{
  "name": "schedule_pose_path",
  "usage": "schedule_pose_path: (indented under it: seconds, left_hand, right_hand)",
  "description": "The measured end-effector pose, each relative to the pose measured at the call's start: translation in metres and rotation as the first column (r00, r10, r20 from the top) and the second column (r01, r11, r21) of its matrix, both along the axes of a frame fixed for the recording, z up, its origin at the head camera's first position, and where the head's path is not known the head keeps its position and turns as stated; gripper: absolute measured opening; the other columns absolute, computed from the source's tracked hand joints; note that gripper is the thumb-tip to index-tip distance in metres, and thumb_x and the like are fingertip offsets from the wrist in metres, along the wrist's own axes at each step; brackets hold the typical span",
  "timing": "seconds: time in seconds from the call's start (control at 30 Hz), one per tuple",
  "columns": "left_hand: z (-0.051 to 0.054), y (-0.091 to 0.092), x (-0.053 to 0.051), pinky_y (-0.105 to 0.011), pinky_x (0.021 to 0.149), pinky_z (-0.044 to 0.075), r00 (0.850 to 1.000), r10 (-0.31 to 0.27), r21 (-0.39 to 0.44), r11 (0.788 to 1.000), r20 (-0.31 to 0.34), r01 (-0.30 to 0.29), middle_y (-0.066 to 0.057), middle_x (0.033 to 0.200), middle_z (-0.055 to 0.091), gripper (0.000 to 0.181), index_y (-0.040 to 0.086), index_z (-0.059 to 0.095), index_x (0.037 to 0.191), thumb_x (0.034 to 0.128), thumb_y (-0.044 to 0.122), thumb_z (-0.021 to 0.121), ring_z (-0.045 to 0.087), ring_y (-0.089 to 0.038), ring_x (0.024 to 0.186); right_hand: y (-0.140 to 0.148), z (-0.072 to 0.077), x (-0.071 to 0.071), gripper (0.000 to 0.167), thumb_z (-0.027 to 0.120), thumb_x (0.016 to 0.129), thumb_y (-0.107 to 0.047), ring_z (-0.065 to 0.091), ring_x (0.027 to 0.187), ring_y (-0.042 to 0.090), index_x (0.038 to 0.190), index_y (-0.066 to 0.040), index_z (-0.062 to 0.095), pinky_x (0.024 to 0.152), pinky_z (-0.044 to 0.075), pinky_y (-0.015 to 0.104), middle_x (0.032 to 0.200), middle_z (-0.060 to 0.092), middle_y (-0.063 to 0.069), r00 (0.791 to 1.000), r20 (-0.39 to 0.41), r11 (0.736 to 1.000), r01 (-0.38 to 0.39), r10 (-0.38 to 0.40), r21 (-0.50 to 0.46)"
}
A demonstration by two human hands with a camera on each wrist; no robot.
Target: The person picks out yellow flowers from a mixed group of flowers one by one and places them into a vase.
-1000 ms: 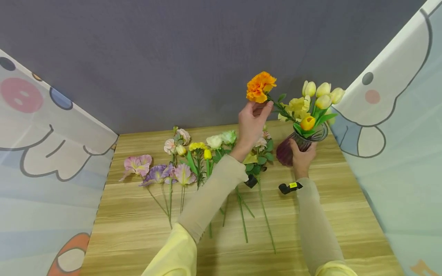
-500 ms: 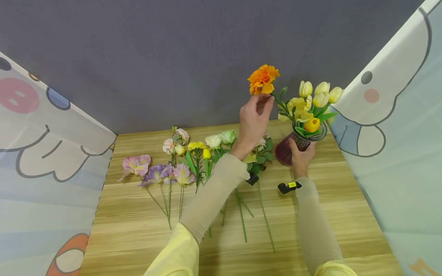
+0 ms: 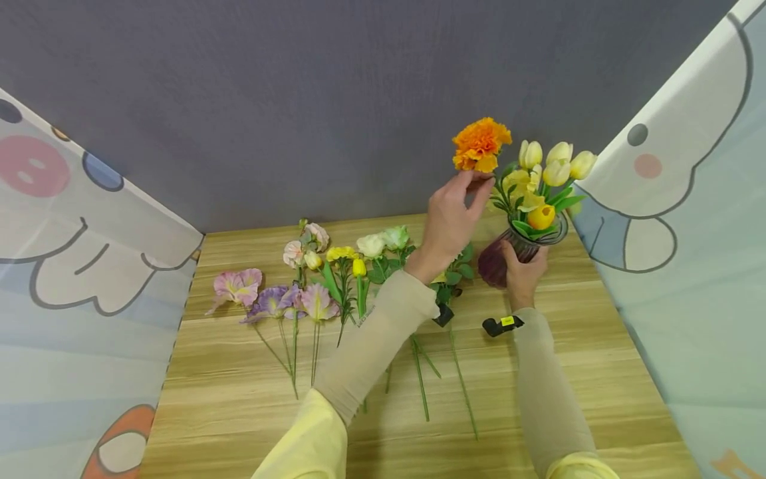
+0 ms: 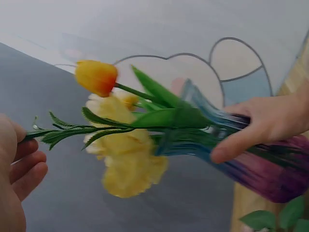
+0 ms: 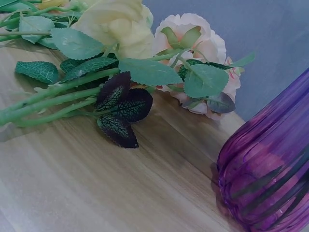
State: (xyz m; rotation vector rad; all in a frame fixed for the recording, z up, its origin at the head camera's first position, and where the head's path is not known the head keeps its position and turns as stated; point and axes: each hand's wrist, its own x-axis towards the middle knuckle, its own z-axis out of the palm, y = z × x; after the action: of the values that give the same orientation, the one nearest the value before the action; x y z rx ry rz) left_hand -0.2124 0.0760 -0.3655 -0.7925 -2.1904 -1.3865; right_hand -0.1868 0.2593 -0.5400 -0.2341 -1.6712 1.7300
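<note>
Left hand [image 3: 450, 219] pinches the orange flower [image 3: 481, 143] between its fingers [image 4: 31, 181], upper right of the frame; its stem [image 4: 99, 129] slants down-right into the tilted vase [image 3: 493, 264]; the nearer right hand [image 3: 525, 274] grips that.

Shared vase [image 3: 501, 247], wrist views nearer

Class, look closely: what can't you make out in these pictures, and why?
Head view: part of the yellow tulip's stem, hidden by the left sleeve.
Left wrist view: the bloom of the orange carnation, outside the left edge; its stem's lower tip, lost among blurred stems in the purple vase.
Right wrist view: the vase's mouth, cut off by the right edge.
</note>
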Motion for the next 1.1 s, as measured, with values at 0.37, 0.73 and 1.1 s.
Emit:
schedule_pose_path:
  seconds: [0.37, 0.73, 1.1]
  left_hand:
    - [-0.036, 0.013, 0.005, -0.014, 0.096, 0.051, 0.978, -0.092, -0.056, 0.993, 0.189, 0.105, -0.009, 0.125, 0.071, 0.030, 0.003, 0.066, 0.132, 0.1081, 0.019, 0.057, 0.069, -0.016, 0.111]
    - [-0.059, 0.023, 0.012, -0.022, 0.077, 0.055, 0.958, -0.075, -0.329, 0.929, 0.278, 0.169, -0.007, 0.136, 0.065, 0.038, 0.012, 0.060, 0.143, 0.1091, 0.028, 0.055, 0.070, -0.019, 0.097]
    - [-0.087, 0.021, 0.023, -0.021, 0.098, 0.052, 0.927, -0.133, -0.253, 0.940, 0.350, 0.230, -0.003, 0.140, 0.063, 0.038, 0.014, 0.061, 0.143, 0.1089, 0.030, 0.055, 0.064, -0.015, 0.119]
  right_hand:
    - [-0.001, -0.001, -0.003, 0.066, 0.083, 0.081, -0.005, 0.057, 0.125, 0.019, 0.141, -0.005, 0.056, 0.113, 0.042, 0.031, 0.131, 0.065, 0.003, 0.999, -0.053, 0.998, -0.015, 0.012, -0.053]
    - [-0.001, -0.003, -0.004, 0.061, 0.082, 0.082, -0.004, 0.059, 0.120, 0.018, 0.138, -0.006, 0.058, 0.108, 0.044, 0.028, 0.126, 0.066, 0.002, 0.997, -0.074, 0.997, -0.026, 0.020, -0.069]
    - [-0.001, -0.003, -0.004, 0.059, 0.081, 0.082, -0.004, 0.058, 0.117, 0.017, 0.137, -0.004, 0.058, 0.105, 0.044, 0.028, 0.122, 0.066, 0.000, 0.998, -0.060, 0.998, -0.014, 0.010, -0.067]
